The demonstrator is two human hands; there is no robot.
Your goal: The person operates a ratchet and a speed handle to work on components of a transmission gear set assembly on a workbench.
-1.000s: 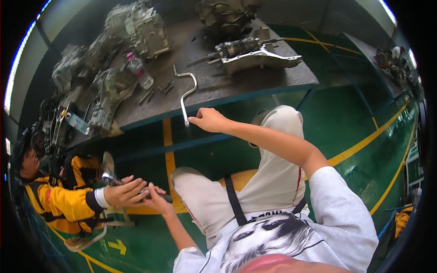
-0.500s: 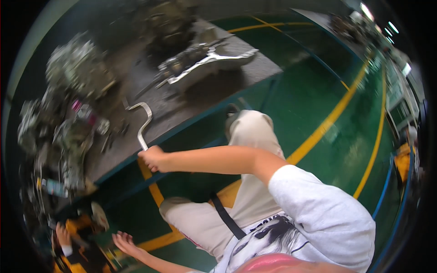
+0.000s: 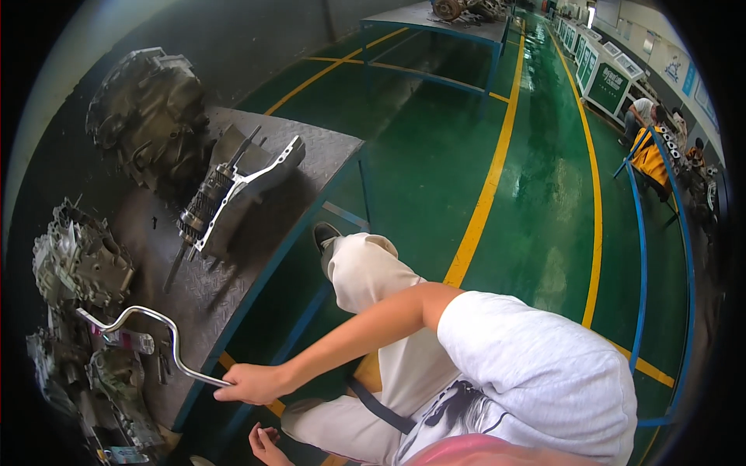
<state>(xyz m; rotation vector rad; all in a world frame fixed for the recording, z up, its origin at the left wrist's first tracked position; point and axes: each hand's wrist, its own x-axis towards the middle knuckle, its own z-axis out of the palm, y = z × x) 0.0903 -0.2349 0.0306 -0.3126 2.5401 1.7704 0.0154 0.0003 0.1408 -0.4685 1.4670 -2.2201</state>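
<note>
Right hand (image 3: 252, 384) clenches bent rod (image 3: 172, 334); left hand (image 3: 269, 446) loosely spread. Half-housing (image 3: 242, 181) on counter (image 3: 221, 289) holds geared shaft (image 3: 203, 205).

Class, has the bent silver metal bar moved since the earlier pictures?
Yes: the bar swung leftward, from right of the clear, pink-capped plastic bottle to overlapping it in view.

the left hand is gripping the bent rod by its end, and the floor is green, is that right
Not quite: the head view shows the right hand, not the left hand, gripping the bent rod. It is gripped by its end, and the floor is green.
</note>
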